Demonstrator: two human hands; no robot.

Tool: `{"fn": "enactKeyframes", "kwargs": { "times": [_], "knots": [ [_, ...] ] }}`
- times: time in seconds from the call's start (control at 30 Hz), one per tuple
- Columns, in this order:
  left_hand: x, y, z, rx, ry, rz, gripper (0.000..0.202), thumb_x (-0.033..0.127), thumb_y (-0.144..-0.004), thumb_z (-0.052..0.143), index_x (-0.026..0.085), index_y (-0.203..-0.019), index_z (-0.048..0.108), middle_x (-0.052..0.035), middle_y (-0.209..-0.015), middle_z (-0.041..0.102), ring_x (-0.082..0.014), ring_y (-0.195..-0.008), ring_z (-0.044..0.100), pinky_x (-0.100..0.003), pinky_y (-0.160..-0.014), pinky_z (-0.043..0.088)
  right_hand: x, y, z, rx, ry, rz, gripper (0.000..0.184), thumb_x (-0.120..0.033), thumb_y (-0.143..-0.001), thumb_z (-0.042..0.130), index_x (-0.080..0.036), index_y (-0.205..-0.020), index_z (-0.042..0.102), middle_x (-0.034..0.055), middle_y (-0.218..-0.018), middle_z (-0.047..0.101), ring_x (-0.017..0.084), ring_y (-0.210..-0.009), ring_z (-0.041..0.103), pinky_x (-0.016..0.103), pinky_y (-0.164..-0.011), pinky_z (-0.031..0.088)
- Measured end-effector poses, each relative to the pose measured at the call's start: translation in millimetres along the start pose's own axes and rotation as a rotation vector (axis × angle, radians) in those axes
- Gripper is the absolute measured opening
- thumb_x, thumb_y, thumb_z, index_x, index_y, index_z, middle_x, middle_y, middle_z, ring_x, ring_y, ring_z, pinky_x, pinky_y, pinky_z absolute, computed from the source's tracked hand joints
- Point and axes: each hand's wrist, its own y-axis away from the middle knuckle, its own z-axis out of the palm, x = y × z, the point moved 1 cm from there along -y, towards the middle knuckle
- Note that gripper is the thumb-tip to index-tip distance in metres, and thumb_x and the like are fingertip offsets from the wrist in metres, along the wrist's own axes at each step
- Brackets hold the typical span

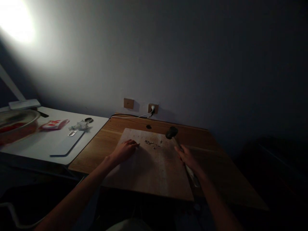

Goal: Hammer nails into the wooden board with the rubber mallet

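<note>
My right hand [187, 158] is wrapped round the handle of a hammer [172, 132], whose dark head hangs just above the far right part of a pale wooden board [156, 173]. My left hand [125, 150] rests on the board's far left part. Its fingers are pinched on something thin, perhaps a nail, that I cannot make out in the dim light. Several small metal bits [151, 143] lie on the board between the two hands.
The board lies on a brown wooden desk [101, 144] against a grey wall with two sockets and a white plug [152, 109]. A white table [48, 141] at the left carries a bowl [16, 123], a red packet [54, 124] and small items.
</note>
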Motion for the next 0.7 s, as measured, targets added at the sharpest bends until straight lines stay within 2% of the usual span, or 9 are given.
{"fn": "enactKeyframes", "kwargs": {
  "times": [0.13, 0.23, 0.43, 0.57, 0.63, 0.7],
  "knots": [
    [4.4, -15.1, -0.3, -0.033, -0.1, 0.047, 0.02, 0.014, -0.094, 0.053, 0.018, -0.098, 0.072, -0.0096, -0.099, 0.07, -0.0225, -0.093, 0.065, -0.034, -0.087, 0.052, 14.2, 0.6, 6.0, 0.012, 0.009, 0.032, 0.035, -0.058, -0.084, 0.053, -0.024, -0.091, 0.048, -0.0107, -0.048, 0.042, 0.011, -0.035, 0.043, 0.021, -0.036, 0.032],
    [8.0, -23.1, 2.3, -0.059, -0.114, 0.05, 0.02, 0.01, -0.094, 0.051, 0.017, -0.088, 0.07, -0.0094, -0.095, 0.068, -0.0206, -0.087, 0.064, -0.031, -0.08, 0.051, 24.2, 2.6, 4.9, 0.033, 0.055, 0.006, 0.035, -0.059, -0.084, 0.051, -0.024, -0.089, 0.047, -0.011, -0.049, 0.042, 0.012, -0.037, 0.045, 0.021, -0.037, 0.034],
    [8.9, -29.7, 2.5, -0.1, -0.046, 0.097, 0.02, 0.007, -0.091, 0.052, 0.016, -0.083, 0.068, -0.0078, -0.092, 0.067, -0.0177, -0.085, 0.063, -0.026, -0.077, 0.049, 26.8, 7.3, 7.7, 0.01, 0.127, 0.066, 0.031, -0.055, -0.086, 0.05, -0.024, -0.092, 0.047, -0.0113, -0.049, 0.043, 0.012, -0.036, 0.047, 0.022, -0.037, 0.035],
    [3.6, -30.1, -1.9, -0.127, -0.03, 0.129, 0.023, 0.006, -0.092, 0.05, 0.016, -0.082, 0.067, -0.0064, -0.091, 0.066, -0.017, -0.083, 0.062, -0.025, -0.075, 0.048, 29.7, 9.7, 11.7, 0.04, 0.15, 0.048, 0.034, -0.056, -0.089, 0.046, -0.023, -0.098, 0.049, -0.0099, -0.054, 0.045, 0.012, -0.036, 0.048, 0.022, -0.038, 0.037],
    [-0.3, -31.2, -0.5, -0.115, -0.028, 0.15, 0.023, 0.007, -0.093, 0.049, 0.017, -0.082, 0.067, -0.006, -0.091, 0.065, -0.0169, -0.083, 0.062, -0.026, -0.076, 0.048, 30.5, 11.7, 13.0, 0.069, 0.177, 0.038, 0.036, -0.056, -0.09, 0.043, -0.023, -0.101, 0.051, -0.0073, -0.058, 0.049, 0.012, -0.038, 0.05, 0.022, -0.039, 0.037],
    [-3.9, -35.5, 5.9, -0.056, 0.014, 0.159, 0.021, 0.012, -0.095, 0.049, 0.017, -0.085, 0.067, -0.0064, -0.096, 0.065, -0.017, -0.086, 0.062, -0.027, -0.081, 0.049, 28.6, 14.3, 13.9, 0.116, 0.222, -0.002, 0.036, -0.055, -0.091, 0.043, -0.022, -0.1, 0.053, -0.0035, -0.064, 0.054, 0.013, -0.042, 0.053, 0.023, -0.04, 0.037]
  ]
}}
